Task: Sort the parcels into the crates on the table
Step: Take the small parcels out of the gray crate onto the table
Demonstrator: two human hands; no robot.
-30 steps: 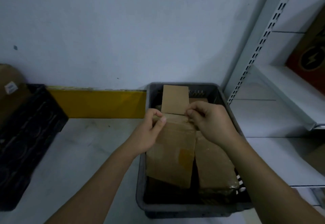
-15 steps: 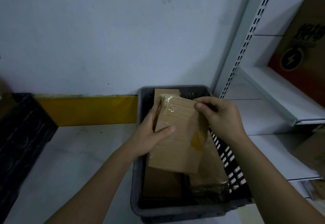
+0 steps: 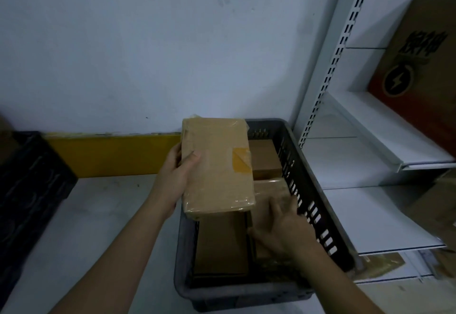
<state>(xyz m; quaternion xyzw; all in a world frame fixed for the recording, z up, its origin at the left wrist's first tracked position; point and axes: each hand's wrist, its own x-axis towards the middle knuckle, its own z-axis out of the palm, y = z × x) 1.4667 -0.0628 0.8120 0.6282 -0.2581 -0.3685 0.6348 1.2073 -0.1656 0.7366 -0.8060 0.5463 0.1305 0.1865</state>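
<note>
— Left hand grips the wrapped parcel by its long edge, thumb on top, above the grey crate on the counter.
— And the right hand?
— Fingers spread on a parcel inside the crate; I can't tell its grip.
— Handling?
— Likely light, stiff; glossy wrap looks slippery. Yellow tape, no readable writing.

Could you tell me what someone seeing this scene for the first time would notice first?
Probably the brown taped parcel that the left hand holds up over the left side of the grey crate. Just below it, the right hand reaches into the crate onto another wrapped parcel among more brown parcels. At the far right, a large carton with a lightning-bolt emblem stands on the white shelf.
</note>
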